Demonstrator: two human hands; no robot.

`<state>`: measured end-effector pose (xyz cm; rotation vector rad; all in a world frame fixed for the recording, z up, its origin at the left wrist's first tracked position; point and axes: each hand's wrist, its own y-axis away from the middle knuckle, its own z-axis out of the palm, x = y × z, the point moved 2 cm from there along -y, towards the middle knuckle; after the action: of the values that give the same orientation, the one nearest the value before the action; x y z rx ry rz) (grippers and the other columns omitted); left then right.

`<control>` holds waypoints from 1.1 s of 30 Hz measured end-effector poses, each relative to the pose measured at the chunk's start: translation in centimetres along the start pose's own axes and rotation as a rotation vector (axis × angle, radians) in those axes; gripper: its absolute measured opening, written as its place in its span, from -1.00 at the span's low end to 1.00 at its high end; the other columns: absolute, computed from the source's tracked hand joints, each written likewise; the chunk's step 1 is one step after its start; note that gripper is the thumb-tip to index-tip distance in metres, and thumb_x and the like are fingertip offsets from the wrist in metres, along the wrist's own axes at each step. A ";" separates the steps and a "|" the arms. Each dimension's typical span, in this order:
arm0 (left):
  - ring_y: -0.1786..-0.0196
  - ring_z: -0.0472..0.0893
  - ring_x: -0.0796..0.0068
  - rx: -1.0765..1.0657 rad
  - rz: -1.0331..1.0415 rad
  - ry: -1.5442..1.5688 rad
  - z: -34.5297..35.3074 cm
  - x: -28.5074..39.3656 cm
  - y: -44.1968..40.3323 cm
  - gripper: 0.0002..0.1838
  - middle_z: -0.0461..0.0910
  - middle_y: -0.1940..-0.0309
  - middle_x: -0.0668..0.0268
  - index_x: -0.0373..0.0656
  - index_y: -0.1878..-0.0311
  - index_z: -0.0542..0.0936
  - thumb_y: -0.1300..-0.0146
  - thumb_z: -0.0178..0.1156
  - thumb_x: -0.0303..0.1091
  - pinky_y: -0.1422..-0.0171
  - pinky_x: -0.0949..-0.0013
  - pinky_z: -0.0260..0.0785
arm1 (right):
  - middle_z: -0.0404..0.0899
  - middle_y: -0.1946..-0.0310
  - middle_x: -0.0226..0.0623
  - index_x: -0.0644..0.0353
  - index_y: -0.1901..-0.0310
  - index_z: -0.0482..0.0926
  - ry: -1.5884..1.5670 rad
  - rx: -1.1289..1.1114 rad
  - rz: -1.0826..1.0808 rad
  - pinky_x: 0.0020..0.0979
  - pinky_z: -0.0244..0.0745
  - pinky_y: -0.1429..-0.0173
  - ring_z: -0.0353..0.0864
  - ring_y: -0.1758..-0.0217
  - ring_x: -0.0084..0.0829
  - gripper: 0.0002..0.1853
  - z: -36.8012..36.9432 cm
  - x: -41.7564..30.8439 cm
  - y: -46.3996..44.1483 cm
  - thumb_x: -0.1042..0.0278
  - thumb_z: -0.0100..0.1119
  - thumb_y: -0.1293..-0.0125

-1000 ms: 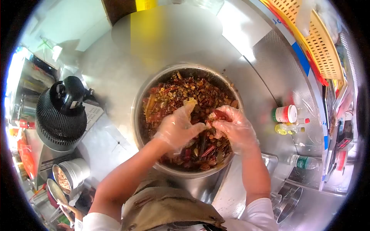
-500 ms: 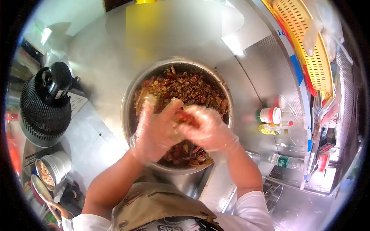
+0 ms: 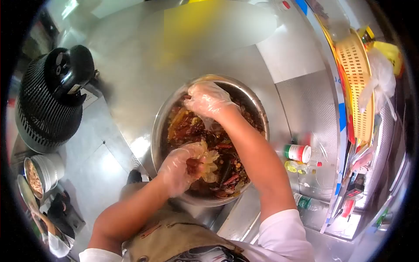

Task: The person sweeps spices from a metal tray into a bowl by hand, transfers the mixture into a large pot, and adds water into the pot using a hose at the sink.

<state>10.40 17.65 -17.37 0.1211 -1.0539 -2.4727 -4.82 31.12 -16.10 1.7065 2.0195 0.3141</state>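
A large round metal bowl (image 3: 156, 131) holds a dark reddish-brown food mix (image 3: 227, 150) with red chilli-like pieces and paler strips. Both my hands wear clear plastic gloves. Low over the bowl's near left part, my left hand (image 3: 181, 168) is cupped with its curled, yellow-stained fingers around a reddish clump of the food mix (image 3: 192, 167). My right hand (image 3: 208, 99) reaches across to the far part of the bowl, fingers bent and drawn together at the mix. What its fingertips hold is hidden.
The bowl stands on a steel worktop (image 3: 131, 96). A black ribbed appliance (image 3: 48, 105) and a white tub (image 3: 48, 172) of pale food are at left. To the right are a red-and-green-labelled container (image 3: 299, 153), bottles (image 3: 301, 167) and a yellow perforated basket (image 3: 355, 83).
My hands have parted from where they met above the bowl. The right moved to the far side; the left turned and lowered toward the near side. The view shifted slightly.
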 end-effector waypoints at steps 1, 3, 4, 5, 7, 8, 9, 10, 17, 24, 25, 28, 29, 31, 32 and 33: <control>0.32 0.52 0.51 -0.004 -0.001 0.005 -0.3 0.0 0.1 -0.86 0.57 0.32 0.37 -0.05 0.10 0.58 -0.32 0.17 -0.32 0.16 0.45 0.42 | 0.66 0.29 -0.06 0.20 0.18 0.67 -0.010 -0.049 0.017 -0.09 0.53 -0.01 0.63 0.17 0.01 -0.71 0.6 0.5 -0.5 0.14 0.18 -0.27; 0.32 0.52 0.50 -0.026 -0.003 0.011 -0.6 0.1 0.0 -0.85 0.57 0.31 0.39 -0.04 0.09 0.58 -0.32 0.18 -0.29 0.14 0.43 0.42 | 0.66 0.32 -0.06 0.22 0.20 0.68 -0.058 -0.085 0.006 -0.14 0.54 0.02 0.63 0.20 -0.02 -0.72 0.4 1.3 -0.3 0.16 0.19 -0.27; 0.32 0.52 0.50 -0.019 -0.012 0.009 -0.7 0.0 0.0 -0.85 0.57 0.31 0.39 -0.03 0.09 0.58 -0.32 0.19 -0.27 0.13 0.41 0.42 | 0.66 0.33 -0.07 0.24 0.21 0.68 -0.100 -0.074 -0.023 -0.17 0.54 0.05 0.63 0.22 -0.05 -0.73 0.1 2.0 0.9 0.18 0.21 -0.27; 0.32 0.53 0.50 -0.014 -0.022 0.005 -0.8 -0.1 0.0 -0.84 0.57 0.32 0.40 -0.02 0.08 0.58 -0.32 0.19 -0.25 0.12 0.40 0.43 | 0.65 0.35 -0.07 0.25 0.22 0.69 -0.143 -0.061 -0.050 -0.20 0.55 0.08 0.63 0.25 -0.08 -0.74 -0.2 2.7 2.2 0.20 0.23 -0.27; 0.31 0.54 0.50 -0.012 -0.049 -0.015 -0.6 -0.1 0.1 -0.83 0.58 0.31 0.41 -0.01 0.08 0.59 -0.33 0.20 -0.21 0.09 0.37 0.43 | 0.65 0.38 -0.09 0.24 0.20 0.71 -0.373 0.160 -0.109 -0.26 0.54 0.14 0.63 0.31 -0.17 -0.81 -0.2 4.1 5.3 0.31 0.30 -0.26; 0.30 0.55 0.49 -0.014 -0.066 -0.028 -0.4 0.0 0.1 -0.82 0.58 0.30 0.41 0.00 0.08 0.59 -0.33 0.20 -0.20 0.07 0.35 0.43 | 0.65 0.38 -0.12 0.21 0.21 0.73 -0.466 0.264 -0.076 -0.27 0.54 0.20 0.64 0.35 -0.22 -0.87 0.2 4.4 7.0 0.39 0.34 -0.24; 0.30 0.56 0.49 -0.015 -0.081 -0.042 -0.1 0.2 0.2 -0.82 0.59 0.28 0.41 0.01 0.08 0.59 -0.33 0.20 -0.18 0.06 0.34 0.43 | 0.65 0.38 -0.12 0.20 0.21 0.73 -0.417 0.282 -0.145 -0.23 0.55 0.18 0.65 0.34 -0.19 -0.85 -0.2 4.1 8.6 0.37 0.35 -0.22; 0.27 0.57 0.49 -0.020 -0.092 -0.003 0.4 0.4 0.3 -0.81 0.60 0.26 0.41 0.01 0.07 0.60 -0.34 0.20 -0.17 0.04 0.33 0.43 | 0.65 0.37 -0.13 0.20 0.21 0.73 -0.369 0.301 -0.214 -0.20 0.55 0.17 0.65 0.32 -0.15 -0.83 -1.0 3.5 10.1 0.35 0.36 -0.20; 0.06 0.56 0.51 -0.041 -0.021 0.057 2.2 -0.2 -1.1 -0.73 0.61 0.13 0.44 0.03 -0.04 0.60 -0.36 0.22 -0.13 -0.03 0.28 0.44 | 0.65 0.32 -0.19 0.15 0.18 0.67 -0.172 0.189 -0.368 -0.15 0.56 0.22 0.66 0.29 -0.09 -0.81 0.4 -0.3 15.9 0.32 0.36 -0.19; 0.41 0.51 0.53 0.075 0.003 -0.100 -0.6 -1.4 -0.9 -0.84 0.55 0.38 0.38 -0.08 0.01 0.55 -0.38 0.18 -0.38 0.36 0.48 0.37 | 0.73 0.10 -0.10 0.26 0.06 0.70 -0.656 -0.104 -0.176 -0.27 0.62 -0.03 0.75 0.06 -0.27 -0.78 -1.7 3.9 14.7 0.38 0.31 -0.31; 0.46 0.49 0.54 0.064 -0.011 -0.088 -0.5 -1.3 -0.7 -0.85 0.53 0.41 0.38 -0.10 0.02 0.55 -0.38 0.16 -0.41 0.41 0.49 0.34 | 0.73 0.11 -0.07 0.25 0.07 0.70 -0.508 0.016 -0.214 -0.27 0.61 -0.02 0.74 0.07 -0.21 -0.79 -1.5 4.9 13.2 0.39 0.29 -0.31; 0.48 0.44 0.55 0.161 -0.028 -0.126 -0.3 -1.9 0.4 -0.82 0.49 0.45 0.40 -0.13 0.01 0.55 -0.35 0.17 -0.41 0.41 0.46 0.31 | 0.70 0.20 -0.05 0.24 0.11 0.69 -0.368 0.214 -0.219 -0.18 0.60 0.01 0.71 0.13 -0.08 -0.77 -0.3 4.4 8.1 0.30 0.22 -0.30; 0.48 0.43 0.54 0.168 -0.021 -0.145 -0.4 -2.1 0.4 -0.82 0.49 0.45 0.39 -0.13 0.01 0.55 -0.34 0.18 -0.40 0.40 0.46 0.31 | 0.68 0.23 -0.04 0.24 0.14 0.68 -0.250 0.255 -0.182 -0.14 0.60 0.01 0.70 0.15 -0.04 -0.76 0.0 3.4 6.6 0.26 0.20 -0.30; 0.48 0.43 0.53 0.152 -0.014 -0.132 -0.1 -2.4 0.6 -0.80 0.48 0.46 0.38 -0.14 0.01 0.55 -0.32 0.18 -0.40 0.38 0.44 0.31 | 0.66 0.25 -0.03 0.27 0.16 0.66 -0.077 0.278 -0.220 -0.06 0.58 -0.02 0.68 0.16 -0.01 -0.71 1.2 2.4 4.0 0.20 0.18 -0.28; 0.48 0.43 0.52 0.142 -0.008 -0.124 0.0 -2.5 0.7 -0.79 0.48 0.46 0.37 -0.15 0.01 0.55 -0.31 0.19 -0.40 0.38 0.43 0.31 | 0.65 0.28 -0.01 0.30 0.23 0.66 -0.017 0.187 -0.183 -0.05 0.56 -0.05 0.67 0.17 0.00 -0.74 1.6 2.1 2.7 0.26 0.18 -0.24; 0.48 0.43 0.52 0.136 0.010 -0.136 -0.2 -2.5 0.7 -0.79 0.48 0.46 0.36 -0.16 0.01 0.56 -0.31 0.18 -0.40 0.36 0.43 0.31 | 0.65 0.29 -0.01 0.31 0.25 0.66 0.005 0.114 -0.125 -0.05 0.56 -0.04 0.67 0.17 0.01 -0.76 1.2 2.0 2.0 0.28 0.17 -0.22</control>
<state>12.96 18.26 -17.25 -0.0099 -1.2771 -2.4276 -2.73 33.37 -16.57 1.6370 2.1736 0.1638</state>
